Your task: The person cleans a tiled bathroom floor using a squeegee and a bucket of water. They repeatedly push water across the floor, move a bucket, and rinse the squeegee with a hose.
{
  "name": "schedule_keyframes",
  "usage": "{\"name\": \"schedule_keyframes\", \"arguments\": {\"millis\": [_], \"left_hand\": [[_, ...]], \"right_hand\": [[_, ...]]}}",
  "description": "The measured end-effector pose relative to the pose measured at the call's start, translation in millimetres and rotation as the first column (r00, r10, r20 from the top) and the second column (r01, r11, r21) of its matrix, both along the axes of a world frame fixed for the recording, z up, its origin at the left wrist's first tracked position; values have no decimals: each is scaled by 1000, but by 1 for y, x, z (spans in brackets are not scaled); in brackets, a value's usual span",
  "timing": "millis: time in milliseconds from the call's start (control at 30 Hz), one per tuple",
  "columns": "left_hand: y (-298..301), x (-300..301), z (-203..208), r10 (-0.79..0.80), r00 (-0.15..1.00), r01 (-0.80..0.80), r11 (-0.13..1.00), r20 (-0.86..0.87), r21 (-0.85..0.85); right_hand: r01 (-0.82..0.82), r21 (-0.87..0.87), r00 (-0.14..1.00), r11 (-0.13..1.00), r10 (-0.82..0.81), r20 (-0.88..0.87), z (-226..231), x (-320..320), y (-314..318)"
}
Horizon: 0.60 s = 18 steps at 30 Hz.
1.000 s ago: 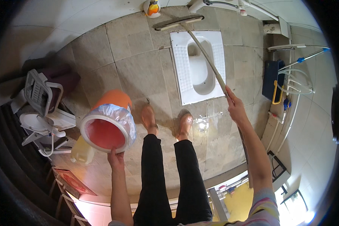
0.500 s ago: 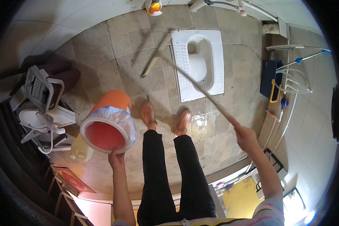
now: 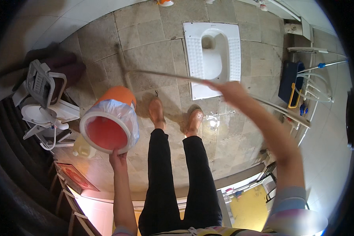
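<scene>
My left hand [image 3: 118, 158] grips the white rim of an orange bin [image 3: 118, 94] lined with a thin clear bag. The bin's wide mouth faces me, and its inside looks reddish. In my right hand [image 3: 230, 91], closed round it, is the long pale handle of what looks like a floor squeegee [image 3: 163, 74]. Its crosswise head is motion-blurred against the tiles at the left, beyond the bin. The handle's rear end sticks out past my right forearm. My thumb and finger hide part of the bin's rim.
A white squat toilet [image 3: 213, 59] is set in the tiled floor ahead. Folded chairs [image 3: 47, 90] and a yellowish jug [image 3: 83, 148] stand left. At the right wall are a dark blue mop bucket [image 3: 289, 84] and pipes. The floor has a shiny wet patch [image 3: 214, 122] by my right shoe.
My right hand has moved left and forward, swinging the squeegee's head left, away from the toilet's edge. My left hand still holds the bin, almost in place. The view has shifted slightly.
</scene>
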<state>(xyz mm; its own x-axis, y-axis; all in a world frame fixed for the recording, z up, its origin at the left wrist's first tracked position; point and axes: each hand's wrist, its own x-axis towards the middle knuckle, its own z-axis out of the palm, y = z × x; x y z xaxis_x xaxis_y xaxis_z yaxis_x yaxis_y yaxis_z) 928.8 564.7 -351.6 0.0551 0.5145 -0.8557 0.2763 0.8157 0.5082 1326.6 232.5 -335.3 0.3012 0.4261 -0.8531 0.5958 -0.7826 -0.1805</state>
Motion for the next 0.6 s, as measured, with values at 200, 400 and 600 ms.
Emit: {"name": "schedule_keyframes", "arguments": {"millis": [200,400,600], "left_hand": [[5,57,-31,-47,998,47,999,43,3],[52,138,-104,-114,985,112,993,128,24],[107,264,-152,-182,967,172,982,176,74]], "right_hand": [[-62,-381,947,922,176,270,115,64,-181],[4,-301,896,954,130,425,172,92,-237],[153,-126,913,980,-91,397,151,68,-207]]}}
